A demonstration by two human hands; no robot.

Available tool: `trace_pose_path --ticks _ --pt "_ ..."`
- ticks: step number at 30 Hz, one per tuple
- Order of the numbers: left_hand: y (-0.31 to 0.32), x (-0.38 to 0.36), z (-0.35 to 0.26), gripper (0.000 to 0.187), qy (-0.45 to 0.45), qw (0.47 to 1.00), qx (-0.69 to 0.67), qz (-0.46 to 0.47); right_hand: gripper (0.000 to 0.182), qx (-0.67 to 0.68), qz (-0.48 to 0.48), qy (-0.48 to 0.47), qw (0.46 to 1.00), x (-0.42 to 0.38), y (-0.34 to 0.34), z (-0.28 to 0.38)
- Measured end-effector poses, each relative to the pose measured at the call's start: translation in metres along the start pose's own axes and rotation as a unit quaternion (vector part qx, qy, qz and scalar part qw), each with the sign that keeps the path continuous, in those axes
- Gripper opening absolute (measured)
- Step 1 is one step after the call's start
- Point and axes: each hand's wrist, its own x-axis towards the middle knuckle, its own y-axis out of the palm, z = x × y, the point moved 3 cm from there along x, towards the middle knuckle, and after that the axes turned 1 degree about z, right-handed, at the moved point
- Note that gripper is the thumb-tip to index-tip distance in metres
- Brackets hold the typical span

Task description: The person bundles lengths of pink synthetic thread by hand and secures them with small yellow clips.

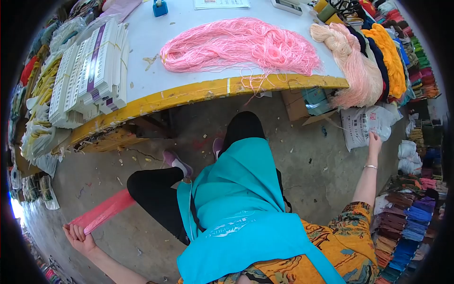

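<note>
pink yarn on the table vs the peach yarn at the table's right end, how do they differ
The pink yarn is bright pink, while the peach yarn is paler. The pink yarn lies spread flat on the table, with a few strands over the yellow edge; the peach yarn is a bunched hank drooping over the table's right end. Both are loose skeins, and neither hand touches them.

A white table with a yellow edge held loose pink yarn; left of the yarn lay stacked white packets.
</note>
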Motion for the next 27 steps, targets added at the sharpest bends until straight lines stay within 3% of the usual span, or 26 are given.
trace_pose_path --ticks 1,2,5,6,7,8,10,12,14,16,17,20,21,24,27 --pt "0.004 0.002 0.007 0.024 -0.004 1.0 0.0 0.012 0.031 -0.178 -0.053 -0.032 0.982 -0.022 0.003 0.028" --pt "0.008 0.003 0.012 0.024 -0.006 1.0 0.001 0.023 0.025 -0.134 -0.081 -0.08 0.984 -0.041 0.015 0.062" --pt "0.02 0.004 0.024 0.025 0.004 0.999 0.013 0.034 0.021 0.026 0.023 -0.274 0.961 -0.091 0.078 0.19" --pt "0.03 0.002 0.029 0.025 0.003 0.999 0.003 0.042 0.018 0.149 0.143 -0.208 0.956 -0.129 0.095 0.254" --pt "0.034 -0.004 0.027 0.025 0.01 0.999 0.007 0.041 0.017 0.213 0.188 -0.238 0.929 -0.147 0.125 0.289" --pt "0.039 -0.006 0.027 0.025 0.01 0.999 0.008 0.04 0.016 0.17 0.19 -0.326 0.91 -0.171 0.14 0.336" --pt "0.046 -0.009 0.029 0.026 0.014 0.999 0.021 0.04 0.019 0.242 0.239 -0.402 0.85 -0.205 0.158 0.409" --pt "0.053 -0.025 0.018 0.027 0.025 0.998 0.04 0.045 0.019 0.237 0.183 -0.448 0.842 -0.188 0.178 0.448" --pt "0.053 -0.044 0.005 0.027 0.057 0.997 0.054 0.015 0.02 0.232 0.236 -0.354 0.874 -0.152 0.194 0.464" --pt "0.056 -0.054 0.002 0.026 0.008 0.995 0.04 0.088 0.024 0.131 0.218 -0.36 0.898 -0.111 0.217 0.458" --pt "0.052 -0.059 0.003 0.025 0.009 0.997 0.028 0.078 0.025 0.061 0.207 -0.363 0.906 -0.099 0.223 0.454" --pt "0.043 -0.064 0.014 0.025 0.026 0.999 0.013 0.028 0.024 -0.062 0.263 -0.403 0.874 -0.091 0.247 0.442" --pt "0.04 -0.062 0.021 0.026 0.011 0.999 -0.01 0.037 0.03 -0.037 0.27 -0.416 0.868 -0.094 0.252 0.442" --pt "0.036 -0.06 0.031 0.026 0.002 1.0 -0.013 0.021 0.027 -0.104 0.319 -0.359 0.871 -0.103 0.248 0.442" --pt "0.038 -0.058 0.036 0.025 -0.004 0.999 -0.021 0.033 0.032 -0.125 0.294 -0.36 0.876 -0.11 0.245 0.435"
